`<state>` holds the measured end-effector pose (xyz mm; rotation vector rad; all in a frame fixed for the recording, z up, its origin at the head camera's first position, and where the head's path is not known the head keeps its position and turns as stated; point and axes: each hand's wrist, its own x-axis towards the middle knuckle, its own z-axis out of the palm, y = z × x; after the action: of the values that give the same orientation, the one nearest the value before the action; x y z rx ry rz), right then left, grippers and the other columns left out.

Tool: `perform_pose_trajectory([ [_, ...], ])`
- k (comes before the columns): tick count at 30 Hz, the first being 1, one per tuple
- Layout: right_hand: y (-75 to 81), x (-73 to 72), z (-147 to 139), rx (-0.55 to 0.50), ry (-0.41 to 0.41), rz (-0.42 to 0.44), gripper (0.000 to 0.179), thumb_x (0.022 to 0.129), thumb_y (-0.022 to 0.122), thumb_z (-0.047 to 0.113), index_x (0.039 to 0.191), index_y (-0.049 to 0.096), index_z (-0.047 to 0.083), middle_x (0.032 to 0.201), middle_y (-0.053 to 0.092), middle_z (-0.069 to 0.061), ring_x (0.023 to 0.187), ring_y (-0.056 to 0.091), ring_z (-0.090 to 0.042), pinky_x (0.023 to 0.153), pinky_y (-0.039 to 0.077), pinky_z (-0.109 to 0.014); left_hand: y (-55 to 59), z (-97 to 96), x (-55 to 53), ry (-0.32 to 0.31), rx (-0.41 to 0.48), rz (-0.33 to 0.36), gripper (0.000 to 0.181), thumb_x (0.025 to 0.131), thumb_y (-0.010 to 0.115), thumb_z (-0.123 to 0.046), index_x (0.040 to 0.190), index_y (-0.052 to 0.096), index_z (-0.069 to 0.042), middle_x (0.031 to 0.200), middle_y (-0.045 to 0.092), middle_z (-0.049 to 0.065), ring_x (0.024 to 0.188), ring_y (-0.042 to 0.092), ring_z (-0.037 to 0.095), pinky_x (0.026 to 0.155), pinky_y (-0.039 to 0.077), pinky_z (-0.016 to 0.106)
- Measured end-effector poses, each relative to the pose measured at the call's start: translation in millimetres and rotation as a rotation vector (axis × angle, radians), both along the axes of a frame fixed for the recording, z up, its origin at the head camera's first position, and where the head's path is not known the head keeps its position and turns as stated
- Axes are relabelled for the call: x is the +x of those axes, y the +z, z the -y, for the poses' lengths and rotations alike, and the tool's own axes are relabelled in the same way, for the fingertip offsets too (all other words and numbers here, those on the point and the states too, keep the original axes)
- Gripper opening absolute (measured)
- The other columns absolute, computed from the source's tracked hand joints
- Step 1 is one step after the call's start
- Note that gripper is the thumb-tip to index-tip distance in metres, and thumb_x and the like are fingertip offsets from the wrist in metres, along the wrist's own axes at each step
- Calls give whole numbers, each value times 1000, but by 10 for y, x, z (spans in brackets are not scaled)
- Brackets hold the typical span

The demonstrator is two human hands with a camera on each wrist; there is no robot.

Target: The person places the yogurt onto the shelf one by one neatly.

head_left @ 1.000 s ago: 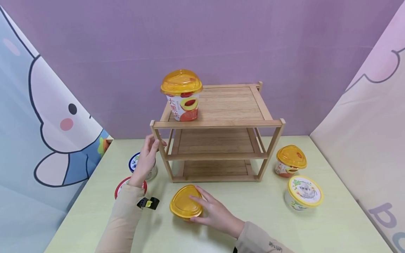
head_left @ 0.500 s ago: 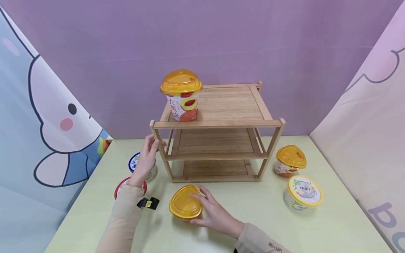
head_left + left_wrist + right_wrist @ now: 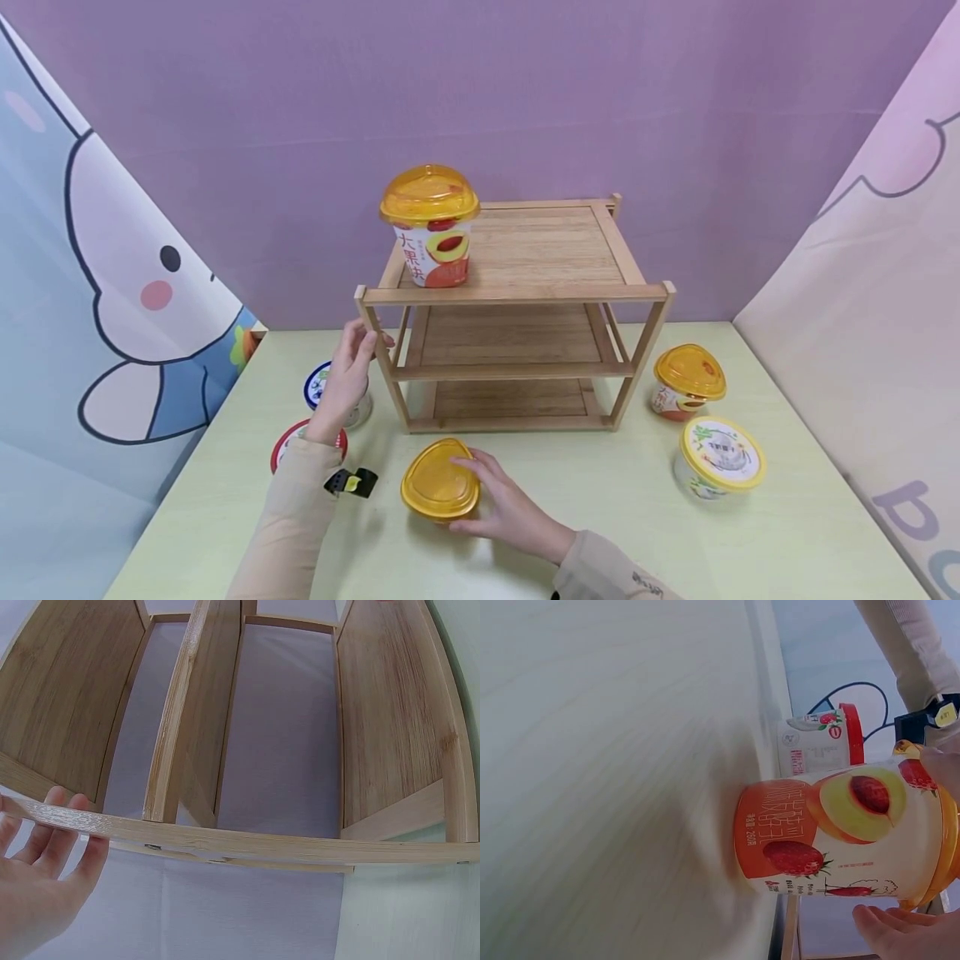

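Note:
My left hand [image 3: 348,375] holds the left front post of a three-tier wooden shelf rack [image 3: 540,250]; in the left wrist view the fingers [image 3: 90,862] wrap around the post from below. In front of the rack, a yogurt cup [image 3: 438,479] with a clear orange domed lid stands upright on the table. My right hand [image 3: 517,512] grips this cup by its lid from the right, thumb on the near side and fingers on the far side. The right wrist view shows the peach and strawberry print of the cup [image 3: 825,832], its base at the tabletop.
A matching yogurt cup [image 3: 435,242] stands on the rack's top left. Another orange-lidded cup [image 3: 688,383] and a yellow-lidded tub [image 3: 720,458] stand right of the rack. A blue-lidded tub [image 3: 315,385] and a red-lidded tub [image 3: 287,442] are partly hidden behind my left arm.
My right hand's fingers have shifted slightly on the orange lid, and the cup has turned or slid barely. The left hand and the rack have not moved.

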<state>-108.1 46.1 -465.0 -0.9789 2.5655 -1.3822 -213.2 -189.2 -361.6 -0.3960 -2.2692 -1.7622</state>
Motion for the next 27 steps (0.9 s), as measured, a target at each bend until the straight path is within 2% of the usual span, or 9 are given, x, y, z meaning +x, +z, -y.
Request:
perform_pose_trajectory([
  [6, -17, -10, 28, -22, -11, 3, 69, 72, 71, 35, 130, 37, 17, 135, 31, -14, 120, 37, -31, 94, 35, -46, 159, -74, 122, -13, -10, 6, 30, 98, 28, -14, 123, 31, 3, 102, 48, 26, 100, 46, 23, 94, 32, 46],
  [9, -18, -12, 35, -33, -17, 10, 69, 71, 72, 33, 129, 39, 16, 134, 32, -13, 119, 39, -30, 95, 35, -44, 190, -93, 144, -8, -13, 2, 30, 98, 28, -12, 123, 31, 4, 101, 48, 28, 99, 47, 24, 93, 33, 44],
  [13, -25, -15, 38, -50, -27, 17, 67, 70, 73, 31, 126, 41, 17, 131, 33, -12, 115, 43, -28, 93, 38, -42, 168, -88, 125, -7, -5, -5, 29, 98, 28, -11, 122, 32, 5, 100, 48, 27, 97, 48, 19, 92, 34, 41],
  [22, -7, -43, 12, -108, -37, 60, 64, 67, 76, 28, 122, 44, 18, 129, 35, -12, 114, 44, -29, 91, 41, -37, -32, 13, -18, -17, 5, -14, 33, 97, 30, -22, 123, 33, -1, 98, 51, 15, 97, 49, 25, 89, 35, 37],
  [24, 29, -50, -8, -125, -43, 81, 64, 67, 76, 29, 122, 45, 20, 129, 36, -9, 116, 42, -27, 92, 40, -37, -16, 5, -4, -16, 6, -17, 33, 97, 31, -22, 123, 34, -1, 98, 51, 16, 97, 49, 26, 89, 35, 37],
  [27, 81, -65, -44, -148, -52, 89, 65, 65, 77, 28, 121, 46, 22, 128, 37, -6, 117, 41, -24, 92, 40, -37, 79, -41, 67, -8, 0, -19, 32, 97, 30, -17, 122, 33, 3, 98, 50, 21, 97, 48, 29, 88, 35, 37],
])
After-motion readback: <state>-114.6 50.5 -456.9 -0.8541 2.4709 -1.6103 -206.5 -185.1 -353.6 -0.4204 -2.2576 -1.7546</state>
